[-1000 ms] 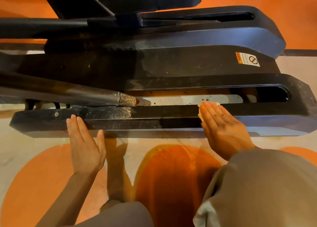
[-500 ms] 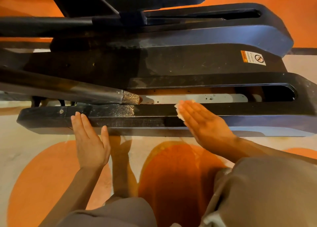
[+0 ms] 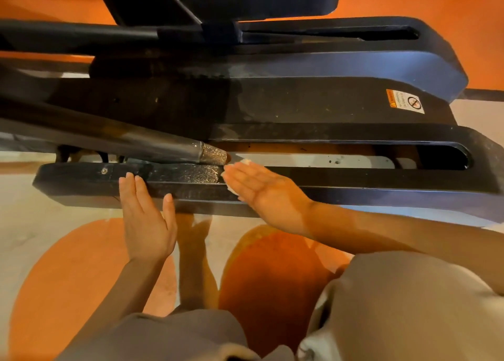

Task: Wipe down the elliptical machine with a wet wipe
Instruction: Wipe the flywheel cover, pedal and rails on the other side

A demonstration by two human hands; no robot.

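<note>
The black elliptical machine [image 3: 313, 107] lies low across the view. Its near rail [image 3: 368, 178] runs left to right, dusty near the middle. My right hand [image 3: 261, 191] lies flat on that rail with straight fingers, pressing a white wet wipe [image 3: 246, 162] under it; only small edges of the wipe show past the fingertips. The fingertips are just right of the dusty patch and below the speckled tip of a metal arm [image 3: 214, 153]. My left hand [image 3: 146, 218] rests flat against the rail's front face further left, fingers straight, holding nothing.
A warning sticker [image 3: 405, 101] sits on the machine's middle panel at the right. The floor [image 3: 41, 224] is pale with orange oval shapes below the rail. My grey-clad knees fill the bottom of the view.
My right hand has slid left along the near rail with the wipe, from right of centre to the dusty patch. My left hand has stayed in place on the rail's front.
</note>
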